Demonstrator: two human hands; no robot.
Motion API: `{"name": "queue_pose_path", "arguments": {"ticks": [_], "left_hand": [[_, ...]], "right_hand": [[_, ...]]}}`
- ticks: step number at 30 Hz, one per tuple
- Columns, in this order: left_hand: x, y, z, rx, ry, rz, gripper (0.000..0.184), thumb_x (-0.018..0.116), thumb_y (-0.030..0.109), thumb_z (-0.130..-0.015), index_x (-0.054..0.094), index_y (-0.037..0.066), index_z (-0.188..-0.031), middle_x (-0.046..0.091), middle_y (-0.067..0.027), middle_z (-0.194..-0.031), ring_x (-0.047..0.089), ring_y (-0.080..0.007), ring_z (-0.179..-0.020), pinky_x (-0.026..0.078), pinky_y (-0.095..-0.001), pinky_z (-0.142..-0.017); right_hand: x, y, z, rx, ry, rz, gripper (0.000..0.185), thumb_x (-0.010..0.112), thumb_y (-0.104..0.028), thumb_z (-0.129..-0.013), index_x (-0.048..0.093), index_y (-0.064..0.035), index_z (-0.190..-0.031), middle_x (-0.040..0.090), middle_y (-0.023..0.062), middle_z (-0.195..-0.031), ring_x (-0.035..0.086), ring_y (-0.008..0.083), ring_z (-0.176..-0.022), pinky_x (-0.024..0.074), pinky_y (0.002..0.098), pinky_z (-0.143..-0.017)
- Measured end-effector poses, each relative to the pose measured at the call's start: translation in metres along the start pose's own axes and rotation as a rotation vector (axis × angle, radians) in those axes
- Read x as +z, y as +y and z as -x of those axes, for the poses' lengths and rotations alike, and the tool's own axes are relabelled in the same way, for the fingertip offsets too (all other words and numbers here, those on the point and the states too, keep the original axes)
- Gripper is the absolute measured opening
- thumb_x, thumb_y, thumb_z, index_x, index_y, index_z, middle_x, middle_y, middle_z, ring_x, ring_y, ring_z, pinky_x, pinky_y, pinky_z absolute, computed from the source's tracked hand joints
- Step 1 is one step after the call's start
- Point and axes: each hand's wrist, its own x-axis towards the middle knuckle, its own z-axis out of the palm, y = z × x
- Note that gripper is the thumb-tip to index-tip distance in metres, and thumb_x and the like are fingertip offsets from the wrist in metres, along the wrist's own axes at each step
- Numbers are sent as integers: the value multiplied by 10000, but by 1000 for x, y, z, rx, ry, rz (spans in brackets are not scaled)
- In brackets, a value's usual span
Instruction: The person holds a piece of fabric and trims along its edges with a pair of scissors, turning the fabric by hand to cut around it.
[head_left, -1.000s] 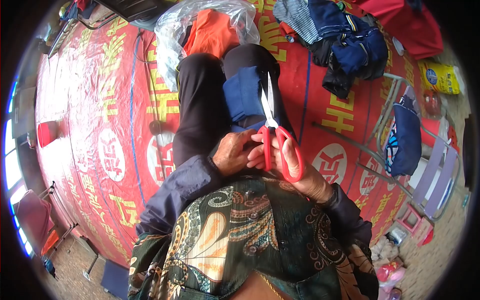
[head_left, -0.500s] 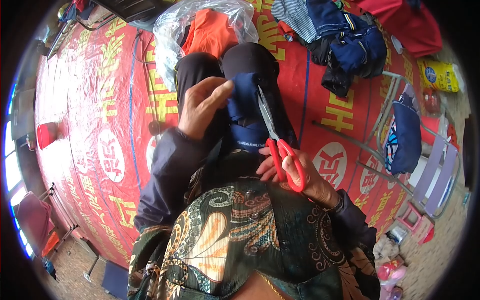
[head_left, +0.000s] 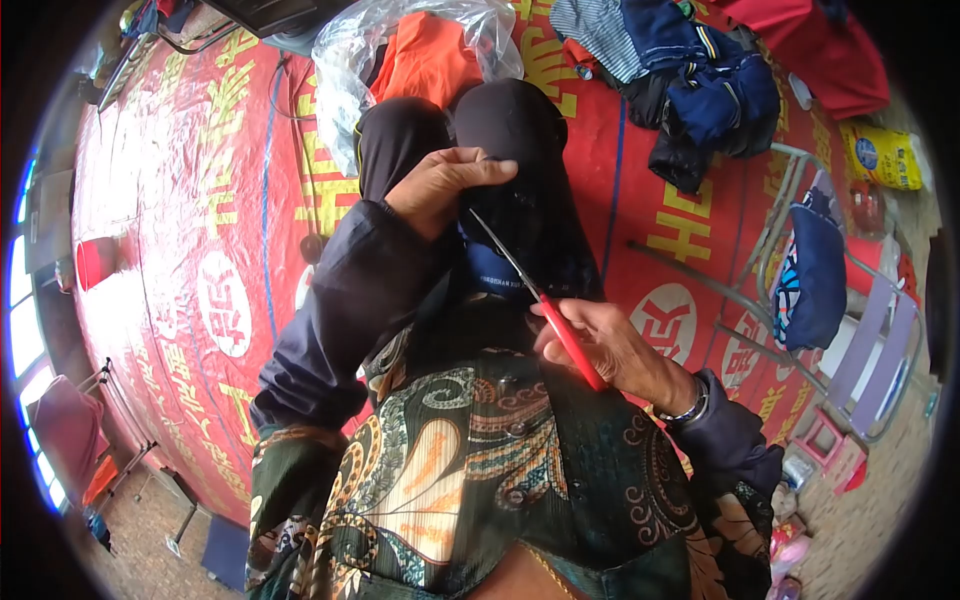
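Note:
My right hand (head_left: 625,350) is closed around the red handles of a pair of scissors (head_left: 570,342). Their blades look nearly together and slant up to the left, the tips ending just below my left hand (head_left: 440,190). The fingers of that hand are pinched over my dark-trousered thigh, thumb pointing right; what lies between them is too dark to make out. A navy cloth (head_left: 490,268) with small pale lettering lies across my lap, beneath the blades.
Beyond my knees sits a clear plastic bag (head_left: 335,60) holding an orange garment (head_left: 425,60). Dark clothes (head_left: 705,90) are heaped on the red printed sheet (head_left: 170,330). A metal-framed chair (head_left: 870,350) with a navy bundle stands at right. A red bucket (head_left: 97,262) is at left.
My left hand has moved right and its thumb now reaches further across. The raised navy fold beside it no longer shows. The scissors have turned edge-on, their tips swinging left.

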Motion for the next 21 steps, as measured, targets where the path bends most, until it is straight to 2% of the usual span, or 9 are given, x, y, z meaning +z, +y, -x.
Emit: {"name": "queue_pose_path", "arguments": {"ticks": [1,3,4,5,7,8,12,16,21], "left_hand": [[-2,-3,1,-8,12,-15,42,704,84,-852,674,54,-855,689,-25,-823,660,-128,-751,516,-266,-747],[-7,-3,10,10,23,50,53,686,60,-855,648,69,-819,687,-29,-823,659,-134,-748,520,-276,-752],[-9,-1,14,34,34,114,101,668,35,-857,622,83,-782,684,-34,-823,659,-139,-744,524,-287,-757],[-13,-2,17,34,40,117,101,668,35,-857,622,83,-782,684,-34,-823,659,-139,-744,524,-287,-757],[-21,-5,21,147,73,238,165,644,10,-865,575,102,-746,679,-39,-832,659,-142,-762,528,-300,-763],[-24,-6,23,148,78,241,165,644,10,-865,575,102,-746,679,-39,-832,659,-142,-762,528,-300,-763],[-26,-11,33,178,101,269,188,629,-5,-868,547,103,-737,679,-52,-853,668,-172,-814,532,-318,-792],[-16,-15,42,227,36,357,104,613,-13,-875,594,76,-825,698,-92,-943,673,-201,-897,526,-346,-858],[0,-21,48,251,-105,418,87,601,3,-888,640,34,-959,700,-113,-1030,670,-213,-963,508,-366,-909]], "right_hand": [[-1,0,4,2,-1,-4,679,648,-497,-884,533,61,-1254,659,84,-920,590,111,-793,497,276,-764],[-3,-3,13,-67,20,70,620,669,-445,-883,551,54,-1232,656,74,-886,590,114,-793,498,287,-781],[-8,4,16,73,3,34,619,624,-480,-902,565,48,-1220,666,80,-868,602,125,-812,497,290,-789],[-9,7,21,75,-4,34,619,624,-480,-902,565,48,-1220,666,80,-868,602,125,-812,497,290,-789],[-6,11,26,-7,105,-292,489,682,-340,-918,557,66,-1160,592,34,-833,577,100,-778,478,252,-747],[-5,11,25,-54,154,-158,585,641,-430,-927,545,77,-1204,624,63,-867,596,123,-801,481,251,-774],[-4,0,18,39,168,-257,670,581,-519,-931,525,61,-1263,655,108,-940,618,140,-798,502,260,-760],[6,-10,10,1,200,-460,690,610,-492,-924,475,73,-1295,649,112,-946,626,110,-788,512,241,-709],[5,-25,-10,-173,309,-376,633,637,-413,-928,481,89,-1281,662,111,-933,650,125,-753,513,232,-666]]}}
